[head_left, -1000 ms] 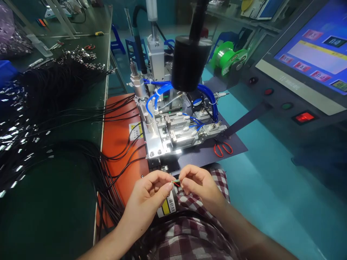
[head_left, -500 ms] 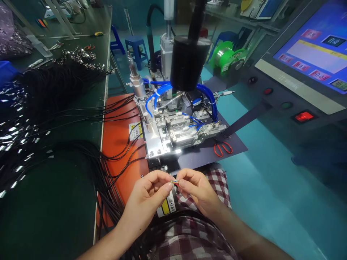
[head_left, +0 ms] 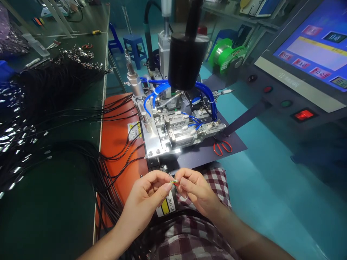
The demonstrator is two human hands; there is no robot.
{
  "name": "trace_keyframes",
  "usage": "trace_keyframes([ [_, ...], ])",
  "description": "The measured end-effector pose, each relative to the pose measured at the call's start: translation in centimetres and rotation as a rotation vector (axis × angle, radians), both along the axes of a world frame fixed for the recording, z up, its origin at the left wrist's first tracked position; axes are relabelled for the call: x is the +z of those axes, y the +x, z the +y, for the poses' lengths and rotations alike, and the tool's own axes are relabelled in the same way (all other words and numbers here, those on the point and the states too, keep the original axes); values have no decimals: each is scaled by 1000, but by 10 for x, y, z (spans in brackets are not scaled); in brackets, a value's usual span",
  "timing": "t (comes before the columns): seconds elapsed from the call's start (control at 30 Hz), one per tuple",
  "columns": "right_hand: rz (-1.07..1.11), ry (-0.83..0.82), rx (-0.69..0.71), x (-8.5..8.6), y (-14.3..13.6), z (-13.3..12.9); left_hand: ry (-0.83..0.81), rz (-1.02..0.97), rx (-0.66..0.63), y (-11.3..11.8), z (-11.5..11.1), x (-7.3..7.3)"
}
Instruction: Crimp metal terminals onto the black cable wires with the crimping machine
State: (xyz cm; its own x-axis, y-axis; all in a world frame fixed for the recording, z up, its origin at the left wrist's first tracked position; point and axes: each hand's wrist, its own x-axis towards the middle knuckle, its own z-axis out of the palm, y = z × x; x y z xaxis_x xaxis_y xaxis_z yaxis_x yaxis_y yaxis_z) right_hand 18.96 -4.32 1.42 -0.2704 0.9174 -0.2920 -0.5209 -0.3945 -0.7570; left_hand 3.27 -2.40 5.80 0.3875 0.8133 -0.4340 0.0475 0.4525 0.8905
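Between fingertips: wires point(head_left: 174, 181) pointing sideways.

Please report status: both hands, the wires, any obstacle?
Left hand: fingers pinching thin wires. Right hand: at wires, grip unclear. Machine just beyond; no obstruction seen.

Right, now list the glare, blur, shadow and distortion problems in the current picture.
Head view: white glare on the silver metal machine plate; the red-handled scissors look fairly sharp; the logo on the pale strip under the blue touchscreen is smeared; broad shadow bands on the teal floor; wide-angle stretch towards the edges; the thin wires too small to count.
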Motion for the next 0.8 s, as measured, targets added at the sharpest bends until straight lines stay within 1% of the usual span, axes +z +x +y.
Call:
trace_keyframes([
  [0.2,8,9,-16,-2,-1,1,5,-16,-7,-1,-1,-2],
  [0.43,14,30,-39,-5,0,1,4,-11,-1,0,-1,1],
  [0.63,-36,58,-36,-7,0,-1,-10,7,6,-1,-2,-1],
  [0.8,-116,105,-22,-7,1,-1,31,19,-2,0,-1,1],
])
